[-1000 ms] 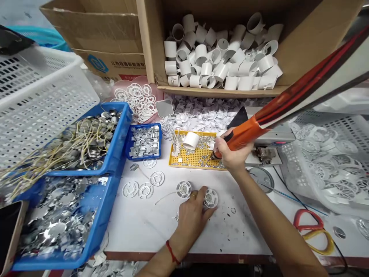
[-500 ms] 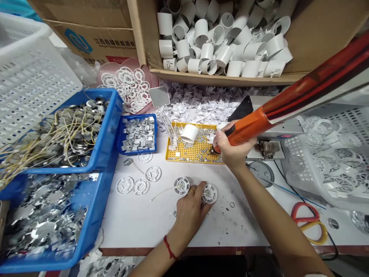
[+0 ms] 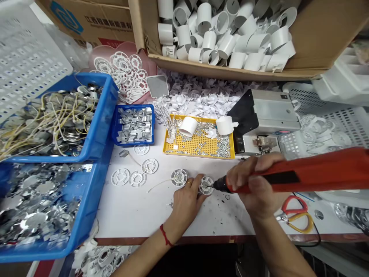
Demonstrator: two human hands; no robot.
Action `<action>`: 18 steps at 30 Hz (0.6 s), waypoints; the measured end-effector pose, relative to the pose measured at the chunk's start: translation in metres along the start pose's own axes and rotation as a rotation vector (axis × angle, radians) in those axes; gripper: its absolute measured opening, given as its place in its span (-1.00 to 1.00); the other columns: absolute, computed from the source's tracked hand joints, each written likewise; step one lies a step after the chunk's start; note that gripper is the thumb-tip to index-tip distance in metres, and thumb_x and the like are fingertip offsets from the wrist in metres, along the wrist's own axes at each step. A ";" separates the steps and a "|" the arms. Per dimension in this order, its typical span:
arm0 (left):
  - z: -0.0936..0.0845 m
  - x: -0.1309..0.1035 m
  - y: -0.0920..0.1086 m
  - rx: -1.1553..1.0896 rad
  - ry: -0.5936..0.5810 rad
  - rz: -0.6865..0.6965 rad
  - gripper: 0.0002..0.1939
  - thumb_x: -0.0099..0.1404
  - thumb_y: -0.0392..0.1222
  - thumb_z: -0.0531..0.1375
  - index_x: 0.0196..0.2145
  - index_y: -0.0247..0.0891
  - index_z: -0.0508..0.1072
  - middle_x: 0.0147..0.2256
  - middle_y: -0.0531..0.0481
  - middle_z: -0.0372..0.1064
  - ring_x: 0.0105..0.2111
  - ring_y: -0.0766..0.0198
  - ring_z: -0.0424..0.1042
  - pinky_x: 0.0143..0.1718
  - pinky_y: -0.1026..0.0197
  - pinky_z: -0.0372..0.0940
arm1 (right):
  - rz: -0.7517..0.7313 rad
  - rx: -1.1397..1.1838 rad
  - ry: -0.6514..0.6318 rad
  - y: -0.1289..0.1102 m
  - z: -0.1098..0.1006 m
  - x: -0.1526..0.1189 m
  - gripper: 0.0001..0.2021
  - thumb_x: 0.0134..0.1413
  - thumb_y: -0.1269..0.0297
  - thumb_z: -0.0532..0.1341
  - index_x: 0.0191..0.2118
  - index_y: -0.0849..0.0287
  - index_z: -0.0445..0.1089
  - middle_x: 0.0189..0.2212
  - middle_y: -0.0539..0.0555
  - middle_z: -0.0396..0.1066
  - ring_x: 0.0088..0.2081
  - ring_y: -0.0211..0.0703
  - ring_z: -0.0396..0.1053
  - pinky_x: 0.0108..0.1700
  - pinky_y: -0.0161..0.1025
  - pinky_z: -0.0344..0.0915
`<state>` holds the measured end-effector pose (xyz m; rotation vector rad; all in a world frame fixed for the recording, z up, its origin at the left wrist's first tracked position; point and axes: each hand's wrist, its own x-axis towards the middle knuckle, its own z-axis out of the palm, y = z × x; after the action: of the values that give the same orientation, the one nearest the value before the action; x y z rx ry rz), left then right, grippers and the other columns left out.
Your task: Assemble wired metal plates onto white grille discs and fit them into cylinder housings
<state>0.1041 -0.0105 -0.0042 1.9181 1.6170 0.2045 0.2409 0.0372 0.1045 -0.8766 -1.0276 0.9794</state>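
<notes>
My right hand (image 3: 258, 184) is wrapped round an orange-red electric screwdriver (image 3: 317, 171), which lies almost level. Its black tip meets the right-hand white round part (image 3: 206, 185) on the white table. Against that part's left side rest the fingers of my left hand (image 3: 186, 200), which has a ring and a red wrist string. Just left of these fingers is another white round part (image 3: 179, 177) with a wire trailing left. Several flat white rings (image 3: 137, 178) lie farther left. Behind them, a yellow perforated tray (image 3: 198, 144) holds small screws and two white cylinders.
Blue bins (image 3: 98, 142) of wired metal parts and metal plates stand left. A small blue tray (image 3: 135, 125) holds metal clips. A cardboard box (image 3: 239, 71) of white tubes is at the back. Right are a metal machine (image 3: 273, 111) and scissors (image 3: 296, 217).
My right hand and the screwdriver have moved from the yellow tray toward me, down to the right-hand round part. The screwdriver has swung lower. My left hand stays by the same part.
</notes>
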 end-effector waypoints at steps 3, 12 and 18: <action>0.000 0.000 0.001 0.004 0.000 0.000 -0.48 0.31 -0.07 0.19 0.20 -0.07 0.24 -0.08 -0.07 0.43 -0.26 0.15 0.50 -0.38 0.22 0.31 | 0.030 -0.057 0.034 0.010 0.000 -0.013 -0.66 -0.02 0.14 0.34 -0.37 0.01 0.10 -0.67 -0.20 0.21 -0.72 -0.32 0.19 -0.65 -0.27 0.28; 0.001 -0.001 0.003 0.005 0.016 0.013 -0.49 0.31 -0.03 0.18 0.18 -0.10 0.25 -0.09 -0.06 0.45 -0.24 0.13 0.51 -0.40 0.22 0.29 | -0.033 -0.038 0.035 0.023 -0.001 -0.017 -0.73 0.02 0.24 0.31 -0.33 0.02 0.14 -0.63 -0.19 0.24 -0.69 -0.32 0.23 -0.64 -0.27 0.29; -0.002 0.000 0.006 0.006 -0.021 -0.005 -0.49 0.30 -0.04 0.19 0.18 -0.09 0.25 -0.06 -0.05 0.44 -0.23 0.13 0.51 -0.38 0.22 0.32 | -0.114 -0.056 -0.098 0.030 -0.005 -0.025 -0.74 0.07 0.34 0.28 -0.24 0.01 0.14 -0.56 -0.18 0.27 -0.63 -0.29 0.29 -0.57 -0.26 0.33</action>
<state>0.1078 -0.0096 0.0004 1.9143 1.6111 0.1770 0.2334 0.0224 0.0683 -0.8134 -1.1807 0.9082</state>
